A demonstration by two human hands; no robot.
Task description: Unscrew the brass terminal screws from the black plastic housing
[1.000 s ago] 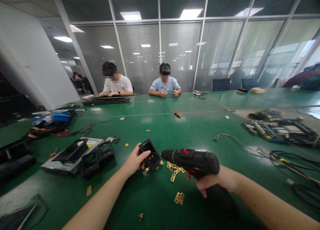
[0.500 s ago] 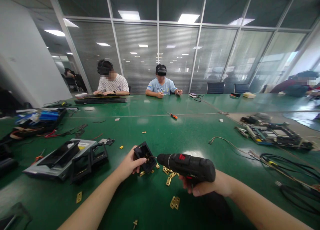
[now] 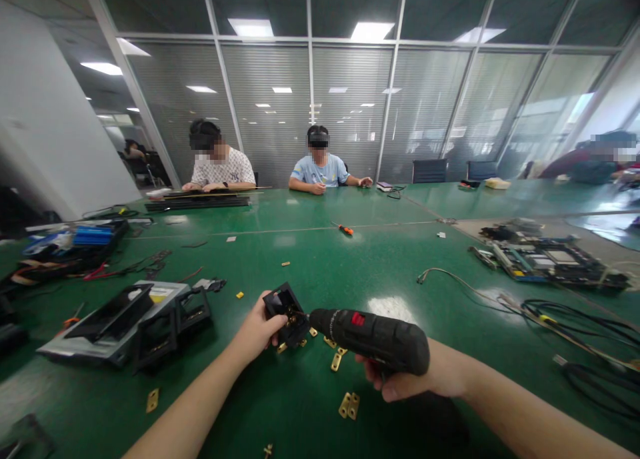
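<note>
since the earlier frame the co-worker's hand across the green table is reaching farther out to the side, and the things on the table are sitting slightly farther left in view. the cordless drill and the black plastic housing are keeping close to each other.

the wearer's left hand is gripping the housing firmly, thumb pressing over its near side and fingers curling behind. the housing is tilting near the middle of the view, its hollow side showing brass parts; whether it is touching the table i cannot tell. the wearer's right hand is wrapping its fingers around the drill's handle, the lower end of which is fading into dark shadow. the drill's chuck is pointing at the housing, and a thin bit is running toward the hollow, its tip too small to make out.

brass plates are lying loosely between housing and drill, and a brass pair is resting nearer the wearer. at left, black frames are standing beside a grey metal panel. farther off, an orange-handled screwdriver is lying on the table; at right, black cables are coiling near a circuit board.
</note>
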